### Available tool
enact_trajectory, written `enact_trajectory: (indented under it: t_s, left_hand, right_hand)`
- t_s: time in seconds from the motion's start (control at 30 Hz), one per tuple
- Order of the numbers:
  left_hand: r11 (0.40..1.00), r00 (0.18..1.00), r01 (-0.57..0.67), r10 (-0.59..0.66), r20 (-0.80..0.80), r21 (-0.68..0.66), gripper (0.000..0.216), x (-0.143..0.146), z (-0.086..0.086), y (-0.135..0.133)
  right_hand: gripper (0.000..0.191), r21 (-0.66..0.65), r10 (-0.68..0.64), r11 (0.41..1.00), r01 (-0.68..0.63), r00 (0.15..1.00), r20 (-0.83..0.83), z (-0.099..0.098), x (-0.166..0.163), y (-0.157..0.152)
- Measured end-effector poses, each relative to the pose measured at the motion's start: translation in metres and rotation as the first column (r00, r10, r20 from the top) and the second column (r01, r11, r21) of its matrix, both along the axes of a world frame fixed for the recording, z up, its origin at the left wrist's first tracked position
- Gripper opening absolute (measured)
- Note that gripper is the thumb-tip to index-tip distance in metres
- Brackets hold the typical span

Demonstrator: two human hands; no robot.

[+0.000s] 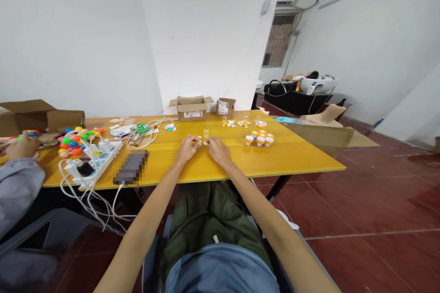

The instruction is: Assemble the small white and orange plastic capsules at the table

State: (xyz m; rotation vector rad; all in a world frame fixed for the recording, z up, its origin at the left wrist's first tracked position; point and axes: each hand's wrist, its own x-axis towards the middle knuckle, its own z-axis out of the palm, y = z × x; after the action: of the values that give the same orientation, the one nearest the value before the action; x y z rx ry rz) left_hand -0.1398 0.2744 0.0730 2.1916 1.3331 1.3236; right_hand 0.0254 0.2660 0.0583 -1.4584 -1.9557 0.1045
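Note:
Close together at the middle of the table, my two hands work over small parts. My left hand [188, 148] is closed in a pinch, and what its fingertips hold is too small to name. My right hand [217, 149] pinches a small white piece [205, 143] between thumb and finger. Just beyond the fingers stands a small clear cup [206, 133]. Small white ring-like bits [200, 137] lie beside it, near my left fingertips. To the right of my right hand, several small clear cups with orange-and-white lids [260, 138] stand grouped.
Small white, orange and teal parts [244, 123] lie along the back. Two cardboard boxes [191, 109] stand by the wall. On the left are a phone [131, 167], a power strip [99, 160] with cables, and colourful balls [77, 138] near another person's hand [23, 146].

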Motion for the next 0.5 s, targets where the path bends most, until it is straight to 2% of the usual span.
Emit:
enact_trajectory:
  t_s: [0.13, 0.27, 0.37, 0.5]
  left_hand:
    - [0.999, 0.999, 0.017, -0.018, 0.027, 0.034, 0.009, -0.0009, -0.002, 0.0017]
    - [0.998, 0.997, 0.042, -0.045, 0.063, 0.052, 0.011, -0.0012, -0.0025, 0.0027]
    - [0.997, 0.994, 0.06, -0.064, 0.09, 0.048, 0.012, -0.001, -0.0018, 0.0027]
    - [0.995, 0.988, 0.088, -0.092, 0.122, 0.043, 0.013, -0.0005, -0.0012, 0.0028]
  right_hand:
    - [0.022, 0.101, 0.048, 0.994, -0.032, 0.987, -0.156, -0.0038, 0.0016, 0.0074]
    - [0.018, 0.242, 0.202, 0.962, -0.13, 0.931, -0.304, -0.0046, 0.0023, 0.01]
    - [0.017, 0.311, 0.31, 0.928, -0.204, 0.887, -0.343, -0.0055, 0.0012, 0.0099]
    - [0.014, 0.331, 0.385, 0.903, -0.272, 0.854, -0.349, -0.0068, -0.0001, 0.0106]
